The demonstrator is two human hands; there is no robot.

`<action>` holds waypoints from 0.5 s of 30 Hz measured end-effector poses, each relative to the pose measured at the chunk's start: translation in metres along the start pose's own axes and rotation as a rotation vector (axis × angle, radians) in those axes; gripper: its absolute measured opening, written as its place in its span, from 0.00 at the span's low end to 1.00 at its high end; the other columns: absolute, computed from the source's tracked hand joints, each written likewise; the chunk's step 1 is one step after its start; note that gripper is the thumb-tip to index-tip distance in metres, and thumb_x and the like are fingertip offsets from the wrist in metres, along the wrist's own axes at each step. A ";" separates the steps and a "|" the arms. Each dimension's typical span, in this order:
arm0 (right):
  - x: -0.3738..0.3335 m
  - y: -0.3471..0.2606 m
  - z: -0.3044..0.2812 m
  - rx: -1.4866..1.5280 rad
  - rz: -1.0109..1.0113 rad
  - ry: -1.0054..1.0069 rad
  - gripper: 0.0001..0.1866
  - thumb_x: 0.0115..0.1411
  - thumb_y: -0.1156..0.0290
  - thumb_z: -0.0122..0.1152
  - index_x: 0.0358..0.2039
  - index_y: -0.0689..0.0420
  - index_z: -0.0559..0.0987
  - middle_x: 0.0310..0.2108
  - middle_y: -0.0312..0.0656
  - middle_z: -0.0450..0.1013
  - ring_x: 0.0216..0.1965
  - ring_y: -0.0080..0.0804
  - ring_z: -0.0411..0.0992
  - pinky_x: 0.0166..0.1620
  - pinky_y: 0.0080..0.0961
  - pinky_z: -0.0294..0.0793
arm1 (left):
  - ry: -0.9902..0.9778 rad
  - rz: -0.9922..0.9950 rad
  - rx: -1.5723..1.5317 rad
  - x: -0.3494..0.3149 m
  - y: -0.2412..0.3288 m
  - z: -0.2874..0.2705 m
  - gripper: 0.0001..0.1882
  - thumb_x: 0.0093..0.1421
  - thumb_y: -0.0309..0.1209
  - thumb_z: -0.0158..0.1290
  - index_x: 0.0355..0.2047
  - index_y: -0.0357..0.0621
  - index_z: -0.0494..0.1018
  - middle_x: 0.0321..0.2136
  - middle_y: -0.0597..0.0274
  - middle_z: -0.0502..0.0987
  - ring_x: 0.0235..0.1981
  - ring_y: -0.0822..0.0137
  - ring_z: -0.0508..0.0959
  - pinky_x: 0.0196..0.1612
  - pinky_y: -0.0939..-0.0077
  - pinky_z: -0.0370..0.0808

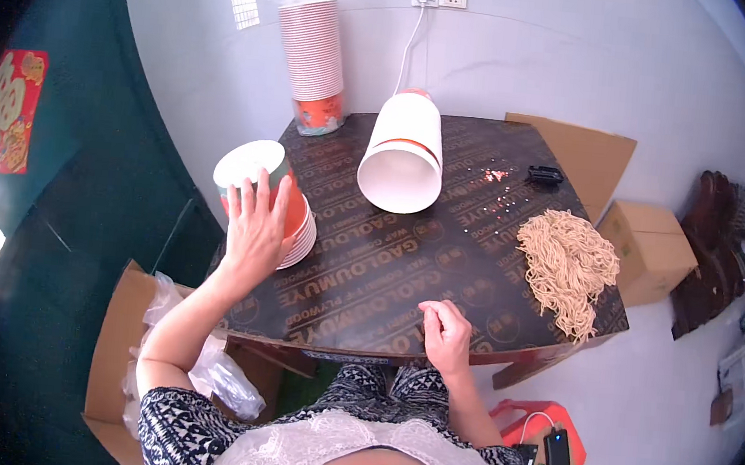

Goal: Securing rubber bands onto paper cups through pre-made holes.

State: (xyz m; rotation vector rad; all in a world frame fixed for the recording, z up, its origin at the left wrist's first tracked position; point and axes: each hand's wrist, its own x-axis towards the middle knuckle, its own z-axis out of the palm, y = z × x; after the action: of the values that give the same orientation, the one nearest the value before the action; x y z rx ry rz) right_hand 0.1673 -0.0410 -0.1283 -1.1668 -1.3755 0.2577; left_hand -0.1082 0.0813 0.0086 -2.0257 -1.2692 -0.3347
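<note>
The paper cup [252, 169] lay tilted under the left hand [255, 227] — fingers spread over it, atop a leaning stack [300, 231]. The right hand [446, 327] rested loosely curled, empty. A push could have toppled that stack.

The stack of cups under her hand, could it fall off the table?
It might. The left hand rests on a tilted stack of cups right at the table edge, so a push could tip it over. The noodle pile also lies near the far corner and could slide off.
</note>
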 end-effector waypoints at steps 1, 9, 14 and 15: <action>0.000 -0.001 0.000 0.001 -0.006 -0.009 0.05 0.61 0.78 0.55 0.34 0.62 0.79 0.26 0.46 0.73 0.22 0.36 0.72 0.26 0.27 0.69 | 0.030 0.002 0.035 -0.004 0.004 0.005 0.47 0.44 0.37 0.64 0.64 0.40 0.57 0.63 0.34 0.53 0.59 0.34 0.58 0.62 0.37 0.54; -0.001 -0.002 0.000 -0.028 -0.006 -0.033 0.04 0.61 0.78 0.56 0.34 0.62 0.79 0.26 0.46 0.73 0.22 0.38 0.72 0.26 0.28 0.69 | 0.177 0.027 -0.348 -0.005 0.034 0.011 0.31 0.46 0.31 0.63 0.50 0.34 0.68 0.62 0.35 0.54 0.65 0.34 0.52 0.64 0.36 0.51; 0.000 -0.001 0.000 -0.047 0.027 -0.078 0.04 0.60 0.77 0.57 0.34 0.61 0.79 0.28 0.47 0.74 0.25 0.41 0.74 0.29 0.30 0.72 | 0.041 -0.059 -0.958 0.024 0.061 0.061 0.10 0.56 0.28 0.58 0.34 0.36 0.71 0.35 0.46 0.75 0.34 0.47 0.78 0.37 0.59 0.76; 0.003 0.001 -0.002 -0.052 0.028 -0.079 0.04 0.60 0.77 0.57 0.34 0.61 0.79 0.28 0.47 0.74 0.25 0.41 0.74 0.29 0.30 0.72 | 0.050 -0.131 -0.983 0.037 0.067 0.082 0.10 0.56 0.28 0.58 0.34 0.35 0.71 0.33 0.47 0.75 0.32 0.49 0.78 0.36 0.60 0.76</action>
State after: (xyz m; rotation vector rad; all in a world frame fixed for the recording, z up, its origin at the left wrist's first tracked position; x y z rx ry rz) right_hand 0.1703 -0.0394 -0.1271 -1.2313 -1.4426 0.2920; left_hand -0.0445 0.1449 -0.0583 -2.6785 -1.3394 -1.2588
